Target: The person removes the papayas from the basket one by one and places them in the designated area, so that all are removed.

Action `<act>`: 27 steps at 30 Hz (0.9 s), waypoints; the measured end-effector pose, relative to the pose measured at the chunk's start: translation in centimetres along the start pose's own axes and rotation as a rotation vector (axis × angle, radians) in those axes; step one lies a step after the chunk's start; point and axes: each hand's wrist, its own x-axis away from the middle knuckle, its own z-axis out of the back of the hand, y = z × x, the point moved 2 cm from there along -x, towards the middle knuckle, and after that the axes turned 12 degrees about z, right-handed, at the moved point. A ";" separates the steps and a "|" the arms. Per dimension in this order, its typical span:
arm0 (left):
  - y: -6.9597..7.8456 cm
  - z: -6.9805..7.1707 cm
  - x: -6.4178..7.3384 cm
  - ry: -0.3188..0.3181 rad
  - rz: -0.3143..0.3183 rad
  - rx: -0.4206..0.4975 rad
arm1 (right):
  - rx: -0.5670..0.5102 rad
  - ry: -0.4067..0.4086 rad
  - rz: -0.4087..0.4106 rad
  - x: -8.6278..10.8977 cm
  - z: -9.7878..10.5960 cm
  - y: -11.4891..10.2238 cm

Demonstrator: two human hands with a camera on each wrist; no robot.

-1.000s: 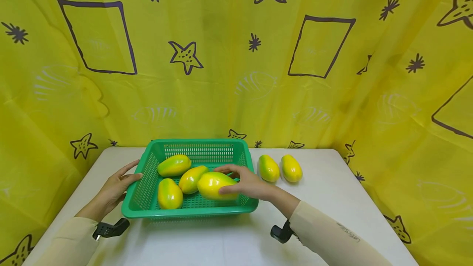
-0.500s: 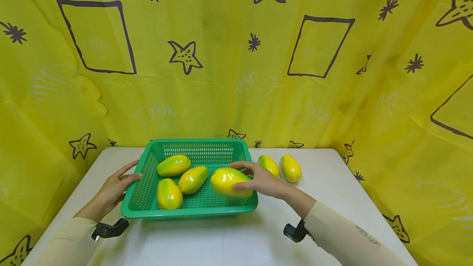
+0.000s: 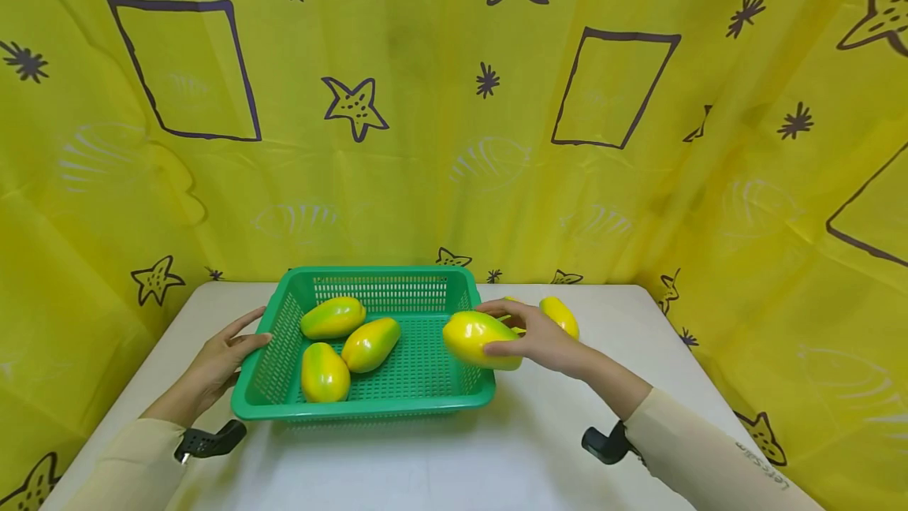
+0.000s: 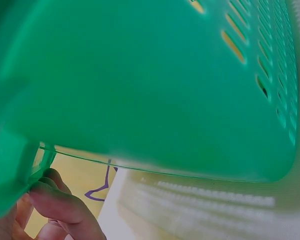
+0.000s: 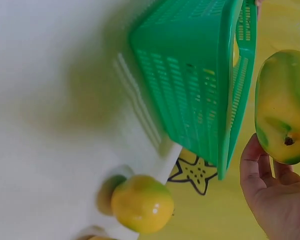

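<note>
My left hand grips the left rim of a green plastic basket; in the left wrist view its fingers curl at the rim's edge. My right hand holds a glossy yellow-green papaya, thumb on the near side and fingers on the far side. This papaya is up in the air over the basket's right rim, its stem end showing in the right wrist view. Inside the basket, toward the left, lie three more papayas: one at the back, one in the middle, one in front.
On the white table, right of the basket, lies a papaya; another beside it is mostly hidden behind my right hand. A yellow patterned curtain hangs behind and at both sides of the table.
My right hand has carried the papaya rightward and a little up, from inside the basket to over its right rim. The left hand and the basket stay put.
</note>
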 end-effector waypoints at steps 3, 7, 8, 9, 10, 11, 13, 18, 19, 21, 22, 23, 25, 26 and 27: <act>0.1 0.0 0.1 0.002 0.000 -0.008 | 0.009 0.016 -0.002 0.6 0.9 0.3; 0.2 0.0 0.2 0.006 -0.003 -0.023 | 0.026 0.036 0.003 1.2 2.1 0.7; 0.2 0.0 0.2 0.006 -0.003 -0.024 | 0.028 0.040 0.003 1.4 2.3 0.7; 0.2 0.0 0.2 0.007 -0.002 -0.024 | 0.028 0.045 -0.001 1.5 2.6 0.8; 0.2 0.0 0.2 0.007 -0.002 -0.024 | 0.031 0.048 -0.008 1.7 2.9 0.9; 0.2 0.0 0.2 0.007 -0.001 -0.023 | 0.033 0.052 -0.015 1.8 3.1 1.0; 0.2 0.0 0.2 0.007 0.000 -0.021 | 0.039 0.063 -0.031 2.2 3.6 1.3; 0.2 0.0 0.1 0.010 0.000 -0.022 | 0.060 0.090 -0.060 3.0 4.9 1.8; 0.2 0.0 0.1 0.011 -0.001 -0.025 | 0.061 0.093 -0.065 3.2 5.2 2.0; 0.1 0.0 0.2 0.012 -0.002 -0.029 | 0.063 0.101 -0.070 3.5 5.9 2.3; 0.1 0.0 0.2 0.012 -0.003 -0.030 | 0.064 0.105 -0.074 3.8 6.2 2.6; 0.1 0.0 0.2 0.011 -0.004 -0.031 | 0.064 0.110 -0.079 4.0 6.5 2.7; 0.1 0.0 0.2 0.010 -0.006 -0.029 | 0.065 0.120 -0.093 4.4 7.2 3.1; 0.1 0.0 0.2 0.010 -0.006 -0.028 | 0.070 0.127 -0.104 4.6 7.6 3.3; 0.1 0.0 0.2 0.009 -0.007 -0.027 | 0.077 0.132 -0.116 4.9 7.9 3.5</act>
